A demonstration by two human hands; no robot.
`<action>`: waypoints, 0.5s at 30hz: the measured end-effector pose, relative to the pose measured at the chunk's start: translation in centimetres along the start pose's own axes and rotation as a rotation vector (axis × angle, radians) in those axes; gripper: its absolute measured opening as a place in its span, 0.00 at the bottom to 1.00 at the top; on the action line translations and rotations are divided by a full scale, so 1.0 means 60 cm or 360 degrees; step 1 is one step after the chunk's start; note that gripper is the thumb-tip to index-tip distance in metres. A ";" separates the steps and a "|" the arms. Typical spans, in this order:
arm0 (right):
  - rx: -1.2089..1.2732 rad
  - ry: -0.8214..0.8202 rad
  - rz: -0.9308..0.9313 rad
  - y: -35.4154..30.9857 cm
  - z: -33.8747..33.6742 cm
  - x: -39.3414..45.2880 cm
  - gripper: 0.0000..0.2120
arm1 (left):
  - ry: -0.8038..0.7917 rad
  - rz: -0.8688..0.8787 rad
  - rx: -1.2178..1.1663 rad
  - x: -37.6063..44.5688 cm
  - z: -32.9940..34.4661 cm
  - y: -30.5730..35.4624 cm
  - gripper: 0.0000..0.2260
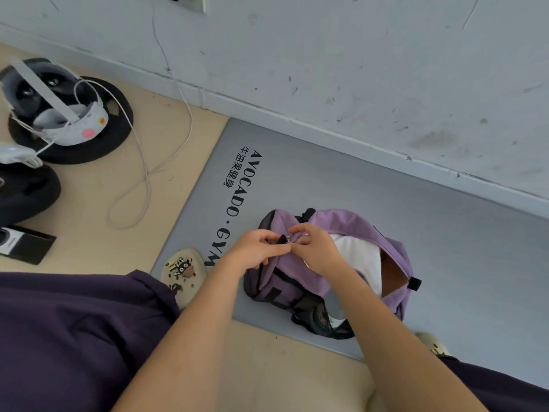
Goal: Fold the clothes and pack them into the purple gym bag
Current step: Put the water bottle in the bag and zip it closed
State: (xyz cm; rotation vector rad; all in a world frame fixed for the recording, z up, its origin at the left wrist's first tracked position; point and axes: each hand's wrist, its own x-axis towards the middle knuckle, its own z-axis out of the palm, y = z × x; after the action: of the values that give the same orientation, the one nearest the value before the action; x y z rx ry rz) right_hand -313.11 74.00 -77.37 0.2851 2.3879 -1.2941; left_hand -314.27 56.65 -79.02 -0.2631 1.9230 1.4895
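i am pinching the black zipper pull (282, 239) at the purple gym bag's (300, 281) near-left end with both my left hand (258, 248) and right hand (312, 248), white clothing (359, 257) showing inside it.

- Light is bright, soft and even, with a cool cast.
- Shadows are faint: only a thin dark rim shows under the purple gym bag (297, 281) on the grey mat (445, 233).
- No glare or blown highlights appear.
- Wide-angle distortion bends the wall's baseboard (326, 126) and stretches the frame's edges.
- Detail is slightly soft throughout, smeared on the forearms near the bottom.
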 end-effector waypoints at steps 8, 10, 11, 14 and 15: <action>0.0048 -0.0107 0.0069 -0.013 -0.003 0.002 0.18 | 0.0114 -0.0025 -0.0212 0.001 -0.006 -0.009 0.06; -0.0021 -0.0114 0.0070 -0.017 -0.001 -0.001 0.17 | 0.0117 -0.0044 -0.0409 -0.001 -0.004 -0.012 0.05; -0.0005 -0.0092 0.0071 -0.018 0.001 -0.003 0.16 | 0.0100 -0.0050 -0.0507 -0.002 -0.004 -0.013 0.05; 0.0158 -0.0010 0.0087 -0.017 0.004 -0.006 0.12 | 0.0036 -0.0067 -0.0695 -0.005 -0.005 -0.015 0.05; 0.0216 0.0008 0.0092 -0.017 0.004 -0.007 0.10 | 0.0026 -0.0079 -0.0732 -0.005 -0.005 -0.016 0.04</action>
State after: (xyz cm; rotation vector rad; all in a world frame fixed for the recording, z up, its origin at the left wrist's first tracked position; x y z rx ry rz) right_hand -313.05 73.22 -76.52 0.3941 2.2823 -1.4327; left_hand -313.64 55.96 -79.53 -0.5237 1.5512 1.8858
